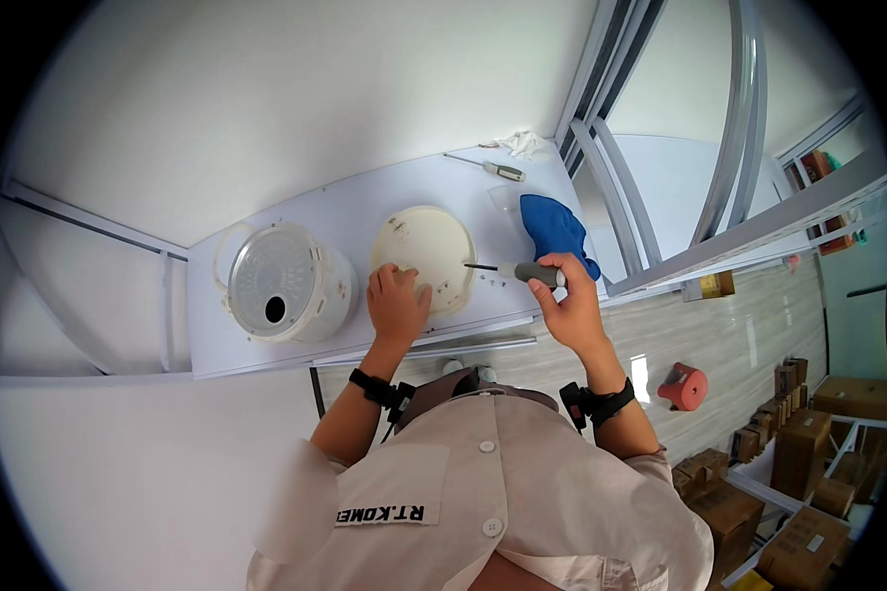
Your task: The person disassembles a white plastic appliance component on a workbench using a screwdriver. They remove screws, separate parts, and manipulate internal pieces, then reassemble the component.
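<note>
A round cream-coloured disc, like a bucket lid (434, 239), lies on the white table with small dark marks near its rim. My left hand (399, 305) rests on its near left part, fingers spread over the surface. In my right hand (574, 305) is a screwdriver (532, 273) with a grey-green handle, fingers wrapped round it. Its dark shaft points left, and the tip is at the disc's right edge; whether it touches cannot be made out. Several tiny screw-like pieces (495, 281) lie below the shaft.
To the left stands a white bucket (335, 291) with a silvery top and a dark round hole. A second screwdriver (503, 171) and white crumpled cloth (527, 146) lie at the back. Blue cloth (552, 229) sits at right, beside metal frame posts (641, 202). Cardboard boxes (800, 448) are on the right.
</note>
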{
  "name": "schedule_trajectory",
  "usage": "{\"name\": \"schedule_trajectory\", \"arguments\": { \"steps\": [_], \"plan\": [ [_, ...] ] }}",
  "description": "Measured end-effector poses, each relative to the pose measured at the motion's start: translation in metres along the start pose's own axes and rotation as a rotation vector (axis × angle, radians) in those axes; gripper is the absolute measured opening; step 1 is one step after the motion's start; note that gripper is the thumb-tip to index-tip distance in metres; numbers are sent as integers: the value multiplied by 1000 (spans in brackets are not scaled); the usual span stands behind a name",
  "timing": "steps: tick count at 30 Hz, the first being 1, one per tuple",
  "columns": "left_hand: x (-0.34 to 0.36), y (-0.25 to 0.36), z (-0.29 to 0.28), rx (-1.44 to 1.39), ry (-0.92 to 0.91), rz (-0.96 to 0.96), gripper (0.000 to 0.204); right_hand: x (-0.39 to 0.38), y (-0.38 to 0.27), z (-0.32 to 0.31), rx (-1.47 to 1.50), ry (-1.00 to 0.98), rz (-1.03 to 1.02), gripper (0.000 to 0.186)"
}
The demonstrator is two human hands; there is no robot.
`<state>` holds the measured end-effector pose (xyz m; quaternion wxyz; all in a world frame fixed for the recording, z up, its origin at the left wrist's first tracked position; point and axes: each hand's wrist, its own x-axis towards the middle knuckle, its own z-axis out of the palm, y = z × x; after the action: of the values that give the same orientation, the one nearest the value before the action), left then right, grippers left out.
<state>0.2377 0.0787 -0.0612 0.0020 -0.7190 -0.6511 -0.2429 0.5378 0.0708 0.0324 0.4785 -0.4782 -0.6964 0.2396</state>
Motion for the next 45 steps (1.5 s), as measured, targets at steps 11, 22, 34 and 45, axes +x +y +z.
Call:
{"name": "schedule_trajectory", "arguments": {
  "steps": [11,22,34,45],
  "plan": [
    [-5,4,4,-81,-43,193,20,-9,4,7,-15,-54,53,33],
    [-16,8,23,-132,-67,88,18,-3,-19,19,13,-126,59,32],
    [-21,7,26,-177,-126,-5,19,-1,-31,29,23,-165,-50,29],
    [-15,16,30,-138,-118,-22,19,-4,-32,34,-4,-180,-59,29]
  ]
}}
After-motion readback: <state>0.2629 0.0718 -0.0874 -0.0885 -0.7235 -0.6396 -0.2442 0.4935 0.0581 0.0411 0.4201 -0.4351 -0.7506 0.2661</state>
